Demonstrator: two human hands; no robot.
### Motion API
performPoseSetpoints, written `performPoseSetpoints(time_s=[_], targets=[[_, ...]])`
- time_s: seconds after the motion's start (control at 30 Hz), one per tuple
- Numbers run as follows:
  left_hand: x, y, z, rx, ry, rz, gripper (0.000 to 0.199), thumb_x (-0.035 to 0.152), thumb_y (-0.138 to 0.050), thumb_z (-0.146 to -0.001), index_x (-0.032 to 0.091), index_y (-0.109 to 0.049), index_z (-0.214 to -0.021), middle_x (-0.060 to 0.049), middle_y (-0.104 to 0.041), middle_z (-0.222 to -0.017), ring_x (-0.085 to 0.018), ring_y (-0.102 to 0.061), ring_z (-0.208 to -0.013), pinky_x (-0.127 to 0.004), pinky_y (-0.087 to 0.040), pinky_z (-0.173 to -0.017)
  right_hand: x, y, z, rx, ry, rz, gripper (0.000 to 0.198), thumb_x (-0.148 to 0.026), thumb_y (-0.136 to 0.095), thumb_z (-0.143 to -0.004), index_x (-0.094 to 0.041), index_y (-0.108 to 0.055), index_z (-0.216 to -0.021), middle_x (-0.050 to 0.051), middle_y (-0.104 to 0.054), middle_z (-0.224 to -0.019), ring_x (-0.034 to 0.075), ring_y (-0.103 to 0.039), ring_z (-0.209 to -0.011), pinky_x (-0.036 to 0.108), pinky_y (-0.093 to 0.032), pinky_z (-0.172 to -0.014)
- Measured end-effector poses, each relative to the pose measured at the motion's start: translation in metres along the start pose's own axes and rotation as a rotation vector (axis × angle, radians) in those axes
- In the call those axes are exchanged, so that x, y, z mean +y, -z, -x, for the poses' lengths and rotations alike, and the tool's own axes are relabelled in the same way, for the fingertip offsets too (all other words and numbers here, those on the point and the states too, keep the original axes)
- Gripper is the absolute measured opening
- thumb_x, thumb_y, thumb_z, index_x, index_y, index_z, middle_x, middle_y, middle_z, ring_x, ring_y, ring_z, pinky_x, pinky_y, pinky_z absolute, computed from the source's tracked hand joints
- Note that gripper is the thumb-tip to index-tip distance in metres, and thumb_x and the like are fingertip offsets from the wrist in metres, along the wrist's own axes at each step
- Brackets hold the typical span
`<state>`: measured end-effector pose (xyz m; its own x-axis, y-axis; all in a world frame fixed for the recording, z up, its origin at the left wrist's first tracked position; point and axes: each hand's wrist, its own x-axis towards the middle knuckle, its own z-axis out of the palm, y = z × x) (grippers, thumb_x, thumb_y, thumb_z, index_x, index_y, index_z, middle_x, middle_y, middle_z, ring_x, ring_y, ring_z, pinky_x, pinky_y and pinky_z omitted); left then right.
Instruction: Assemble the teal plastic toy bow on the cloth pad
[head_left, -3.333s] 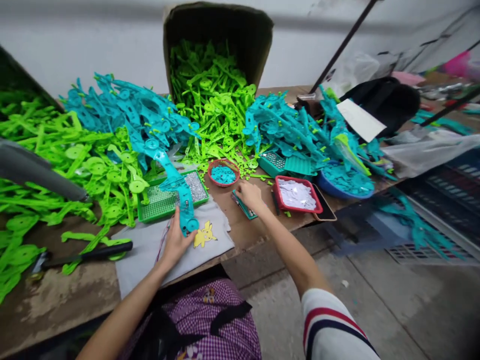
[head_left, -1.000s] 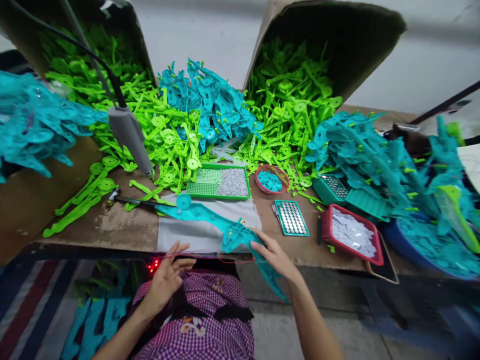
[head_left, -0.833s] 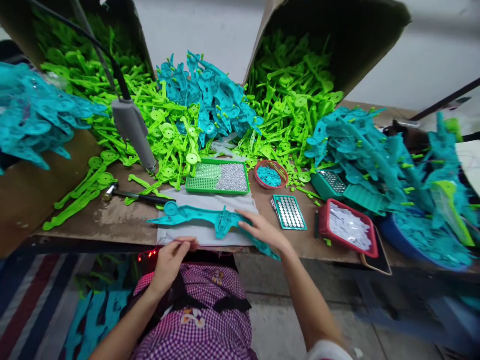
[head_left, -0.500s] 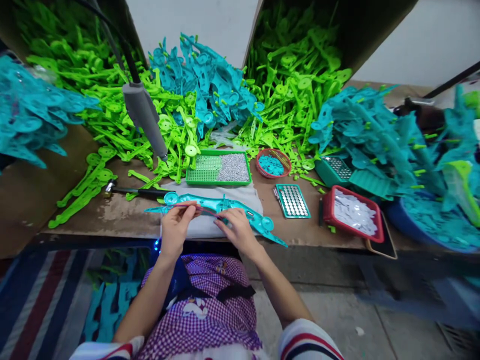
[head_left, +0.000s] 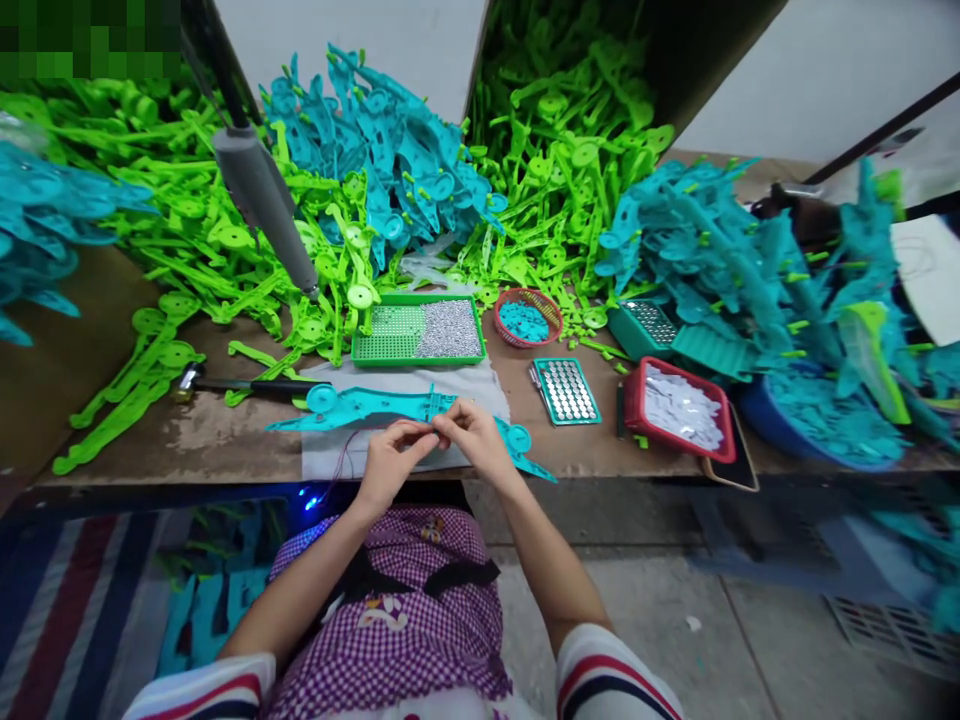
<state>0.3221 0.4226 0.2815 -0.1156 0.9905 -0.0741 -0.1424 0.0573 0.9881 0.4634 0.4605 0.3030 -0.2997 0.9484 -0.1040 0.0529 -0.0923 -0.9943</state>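
A long turquoise plastic piece [head_left: 375, 403], with a round disc near each pointed end, lies on a pale cloth [head_left: 319, 455] at the table's front edge. My left hand [head_left: 397, 460] is closed in a pinch in front of its middle. Thin dark-red wires [head_left: 343, 455] run from that hand down to glowing blue lights [head_left: 307, 499] below the table edge. My right hand [head_left: 476, 440] is also closed, its fingertips meeting the left ones over the piece. Whatever lies between the right fingertips is hidden, and this hand covers part of the piece's right half.
Behind the cloth stands a green tray [head_left: 416, 330] of small metal parts. A red basket [head_left: 527, 318], a tray of silver discs [head_left: 568, 391] and a red bin [head_left: 679, 410] lie rightward. A hammer [head_left: 247, 385] lies left. A grey electric screwdriver [head_left: 266, 205] hangs above green pieces.
My left hand has moved right, bringing the fingertips of both hands together. The wire stretched between them is now hidden, while strands hang left of my left hand. The view has shifted slightly.
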Motion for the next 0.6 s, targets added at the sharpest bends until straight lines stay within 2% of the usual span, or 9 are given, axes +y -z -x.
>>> performPoseSetpoints(time_s=[0.13,0.23,0.3,0.5,0.6], targets=[[-0.002,-0.001,0.0,0.039,0.047,0.031,0.021,0.035,-0.08,-0.065,0.017,-0.073,-0.072,-0.004,-0.072,-0.077,-0.016,-0.066,-0.073,-0.027,-0.054,-0.069,-0.002,0.006,0.006,-0.035,0.074,0.068,0.043,-0.063,-0.063,-0.08,-0.019,-0.063,-0.08,-0.001,-0.064,-0.07,0.012,-0.059,-0.066,0.028,-0.049,-0.067],[-0.003,-0.003,0.002,0.049,0.046,0.066,0.023,0.036,-0.08,-0.065,0.016,-0.073,-0.074,-0.005,-0.072,-0.08,-0.017,-0.067,-0.076,-0.029,-0.055,-0.073,0.0,0.009,0.008,-0.053,0.072,0.07,0.043,-0.062,-0.063,-0.08,-0.019,-0.064,-0.084,0.0,-0.065,-0.074,0.012,-0.059,-0.067,0.029,-0.05,-0.069],[-0.004,-0.003,0.004,0.073,0.007,0.038,0.021,0.035,-0.079,-0.067,0.016,-0.073,-0.076,-0.005,-0.073,-0.081,-0.017,-0.067,-0.077,-0.029,-0.055,-0.073,0.002,0.01,0.008,-0.081,0.062,0.062,0.043,-0.062,-0.061,-0.081,-0.019,-0.062,-0.084,0.0,-0.064,-0.073,0.012,-0.058,-0.067,0.028,-0.05,-0.068],[-0.004,0.0,0.005,0.088,-0.222,-0.179,0.008,0.029,-0.074,-0.074,0.021,-0.075,-0.073,-0.005,-0.073,-0.078,-0.018,-0.067,-0.078,-0.032,-0.054,-0.077,0.0,0.012,0.006,-0.16,0.043,0.104,0.041,-0.06,-0.058,-0.085,-0.019,-0.06,-0.082,-0.002,-0.059,-0.07,0.013,-0.056,-0.067,0.027,-0.047,-0.067],[-0.003,-0.001,0.004,0.077,-0.231,-0.17,0.01,0.029,-0.074,-0.074,0.02,-0.075,-0.071,-0.004,-0.073,-0.076,-0.017,-0.067,-0.077,-0.034,-0.053,-0.08,-0.001,0.012,0.007,-0.183,0.057,0.123,0.042,-0.061,-0.056,-0.087,-0.019,-0.06,-0.084,-0.001,-0.06,-0.071,0.013,-0.057,-0.068,0.028,-0.047,-0.067]])
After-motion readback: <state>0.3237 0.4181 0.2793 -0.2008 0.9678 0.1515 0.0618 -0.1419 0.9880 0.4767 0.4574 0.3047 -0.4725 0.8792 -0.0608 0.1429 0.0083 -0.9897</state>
